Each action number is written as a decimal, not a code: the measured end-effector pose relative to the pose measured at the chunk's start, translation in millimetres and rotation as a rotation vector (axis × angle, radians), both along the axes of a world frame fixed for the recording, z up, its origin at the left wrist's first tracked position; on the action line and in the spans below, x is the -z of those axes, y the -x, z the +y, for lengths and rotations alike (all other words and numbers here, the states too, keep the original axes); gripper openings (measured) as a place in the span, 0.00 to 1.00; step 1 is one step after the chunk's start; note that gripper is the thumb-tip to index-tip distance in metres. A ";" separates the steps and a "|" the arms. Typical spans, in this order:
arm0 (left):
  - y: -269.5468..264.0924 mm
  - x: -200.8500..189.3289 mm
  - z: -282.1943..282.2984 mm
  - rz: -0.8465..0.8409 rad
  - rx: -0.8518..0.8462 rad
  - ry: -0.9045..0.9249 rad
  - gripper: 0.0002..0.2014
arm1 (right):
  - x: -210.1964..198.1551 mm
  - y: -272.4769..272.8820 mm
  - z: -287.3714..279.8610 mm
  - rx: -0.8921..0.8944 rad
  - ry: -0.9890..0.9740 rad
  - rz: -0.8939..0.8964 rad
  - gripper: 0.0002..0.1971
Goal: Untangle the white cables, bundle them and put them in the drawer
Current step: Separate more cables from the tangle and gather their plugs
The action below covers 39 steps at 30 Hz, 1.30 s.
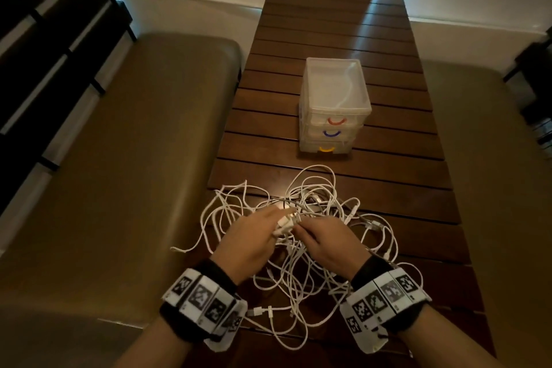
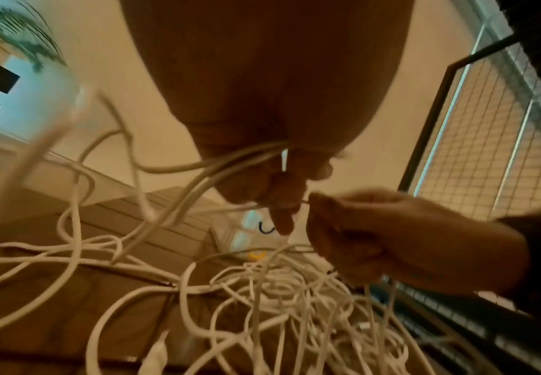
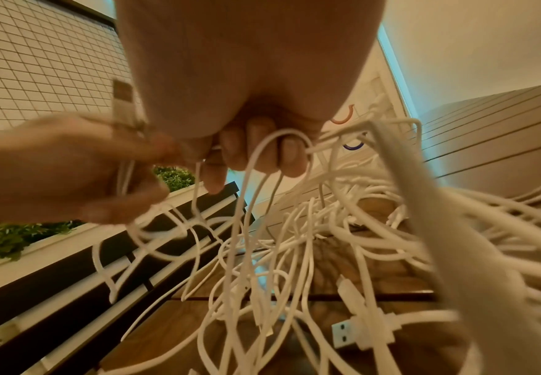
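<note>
A loose tangle of white cables lay spread over the near end of the slatted wooden table, its loops trailing off the near left edge and running under both wrists. Both hands were raised just above the middle of the heap, close together. The left hand had its fingers curled around several strands, and a white plug stuck out past its fingertips toward the right hand. The right hand met it there, fingers bent and pinching strands of the same bunch; in the right wrist view one loop hung over its curled fingers. Beyond the cables, farther along the table and well apart from the hands, stood the small translucent drawer unit, its three drawers closed, with a red handle on top, a blue one in the middle and a yellow one at the bottom. A padded bench ran along the left side of the table.
</note>
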<state>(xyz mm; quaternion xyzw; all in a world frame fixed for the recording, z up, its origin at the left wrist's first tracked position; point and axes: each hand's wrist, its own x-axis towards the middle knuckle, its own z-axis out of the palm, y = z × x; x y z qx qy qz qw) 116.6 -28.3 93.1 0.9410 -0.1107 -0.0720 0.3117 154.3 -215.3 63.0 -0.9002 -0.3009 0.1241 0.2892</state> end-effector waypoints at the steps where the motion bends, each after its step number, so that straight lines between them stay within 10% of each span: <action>1: 0.8 6.3 -5.0 0.017 0.015 -0.086 0.14 | 0.0 1.3 -0.7 0.001 0.004 0.007 0.25; 14: -2.5 -26.0 46.8 -0.047 -0.474 0.397 0.23 | -10.5 -6.9 4.9 0.009 -0.077 -0.023 0.18; 24: 6.8 -11.1 125.3 0.011 -0.824 0.241 0.10 | 0.1 1.0 10.3 -0.025 0.119 0.021 0.09; 39: 24.2 -30.4 197.1 -0.391 -1.362 0.071 0.13 | 4.8 6.6 23.6 -0.076 0.209 0.057 0.10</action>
